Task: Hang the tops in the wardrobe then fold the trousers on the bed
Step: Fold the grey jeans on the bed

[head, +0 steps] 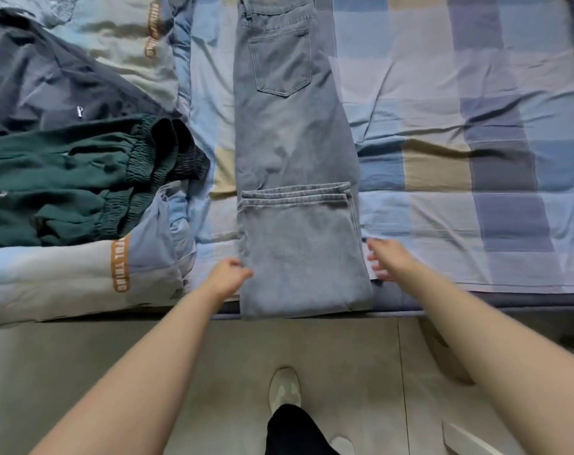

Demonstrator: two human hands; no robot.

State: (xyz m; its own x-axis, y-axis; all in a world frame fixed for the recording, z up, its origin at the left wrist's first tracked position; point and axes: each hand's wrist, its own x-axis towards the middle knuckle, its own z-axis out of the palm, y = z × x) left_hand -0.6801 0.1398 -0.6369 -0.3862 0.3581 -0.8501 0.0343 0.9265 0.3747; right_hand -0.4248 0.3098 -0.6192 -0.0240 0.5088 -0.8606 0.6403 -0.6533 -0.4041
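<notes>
The jeans lie lengthwise down the middle of the bed, legs stacked one on the other, waistband at the far end and the hems already turned back over the lower legs, so the folded end reaches the bed's near edge. The left hand sits at the left edge of that folded part, fingers curled at the denim's edge; whether they actually pinch it cannot be told. The right hand is just beside the right edge, blurred, its fingers loosely spread and holding nothing. Denim like this likely handles as fairly heavy and stiff for cloth: it should hold a crease, not slip much on the checked sheet, and be in no danger of damage. The sensible hold is both side edges of the folded end, lifted together. Green trousers and a dark garment lie to the left.
</notes>
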